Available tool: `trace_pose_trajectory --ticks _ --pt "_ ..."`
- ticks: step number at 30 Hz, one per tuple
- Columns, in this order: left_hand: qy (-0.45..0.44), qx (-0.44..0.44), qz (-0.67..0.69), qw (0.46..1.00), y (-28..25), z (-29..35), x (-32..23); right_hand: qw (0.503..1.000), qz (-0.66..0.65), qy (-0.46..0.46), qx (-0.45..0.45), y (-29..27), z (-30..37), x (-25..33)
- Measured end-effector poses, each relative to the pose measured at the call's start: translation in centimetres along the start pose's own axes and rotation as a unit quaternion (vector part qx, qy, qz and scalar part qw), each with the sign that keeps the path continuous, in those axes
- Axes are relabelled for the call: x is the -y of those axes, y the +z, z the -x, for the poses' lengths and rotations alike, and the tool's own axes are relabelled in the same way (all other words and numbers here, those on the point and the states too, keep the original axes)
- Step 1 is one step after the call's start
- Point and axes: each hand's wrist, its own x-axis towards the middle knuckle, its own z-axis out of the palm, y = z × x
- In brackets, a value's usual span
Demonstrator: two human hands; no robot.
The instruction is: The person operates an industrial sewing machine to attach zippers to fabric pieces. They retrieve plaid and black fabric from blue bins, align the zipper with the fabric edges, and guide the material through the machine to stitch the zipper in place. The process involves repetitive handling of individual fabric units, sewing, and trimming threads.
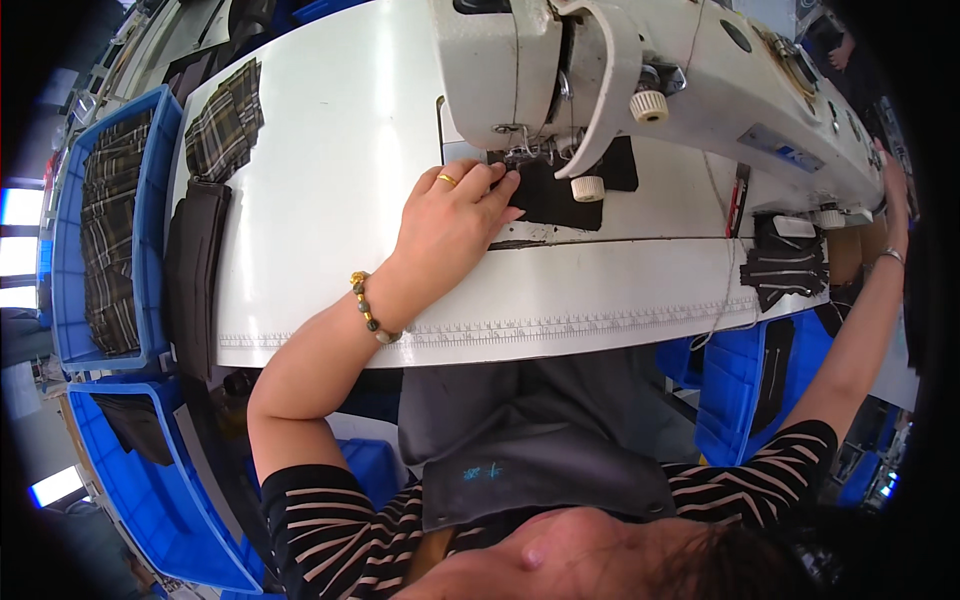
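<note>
At the needle area of a white sewing machine (pixel 600 90), my left hand (pixel 450 220) presses on a black fabric piece (pixel 560 195) lying under the presser foot. Its fingers are bent and close together, with the fingertips right beside the foot. How far they grip the cloth's edge is partly hidden. My right hand (pixel 893 180) is stretched out to the far right end of the machine. That hand is at the picture's dark rim, and its fingers are mostly hidden.
On the white table (pixel 320 200), plaid cloth (pixel 225 120) and folded dark cloth (pixel 198 260) lie left. A red-and-black slim tool (pixel 738 200) and dark zippers (pixel 785 262) lie right. Blue bins (pixel 160 230) flank the table; one holds plaid pieces. A printed ruler (pixel 500 328) runs along the front edge.
</note>
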Motion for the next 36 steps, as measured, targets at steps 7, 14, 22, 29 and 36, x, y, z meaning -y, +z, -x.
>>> trace_pose_trajectory --ticks 7,14,22,29,36 --pt "-0.009 -0.003 -0.008 1.0 -0.4 0.0 0.0 0.957 -0.152 -0.114 -0.217 10.3 14.4 -9.8" --pt "-0.025 0.012 -0.013 1.0 -0.9 0.2 -0.2 0.933 -0.354 0.022 -0.058 5.3 9.7 -3.1" --pt "-0.021 0.004 -0.007 1.0 -0.7 -0.1 -0.1 0.906 -0.392 -0.035 -0.157 8.1 11.5 -5.0" --pt "-0.026 0.014 -0.007 1.0 -0.7 0.0 0.0 0.972 -0.191 -0.033 -0.13 4.2 9.3 -2.7" --pt "-0.016 0.002 -0.014 1.0 -0.8 -0.2 -0.1 0.967 -0.153 -0.094 -0.18 7.7 12.5 -6.4"
